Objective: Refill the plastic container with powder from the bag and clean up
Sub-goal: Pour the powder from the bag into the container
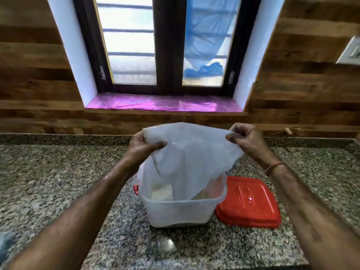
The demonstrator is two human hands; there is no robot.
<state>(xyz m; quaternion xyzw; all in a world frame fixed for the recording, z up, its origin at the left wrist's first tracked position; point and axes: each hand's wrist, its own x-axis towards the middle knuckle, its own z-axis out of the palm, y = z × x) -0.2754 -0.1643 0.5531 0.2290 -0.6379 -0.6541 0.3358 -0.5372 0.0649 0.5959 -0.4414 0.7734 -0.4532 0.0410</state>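
Observation:
A cloudy white plastic bag (187, 158) hangs upside down over a clear square plastic container (181, 211) on the granite counter (58, 172). The bag's lower end dips inside the container, where pale powder (161, 193) lies at the bottom. My left hand (144, 145) pinches the bag's upper left corner. My right hand (245, 139) pinches the upper right corner. Both hands hold the bag raised above the container. A red clip (136, 189) shows on the container's left side.
The container's red lid (251, 203) lies flat on the counter, touching the container's right side. A wood-panelled wall and a window with a pink-lined sill (161, 104) stand behind. A wall switch plate (350, 51) is at the right edge.

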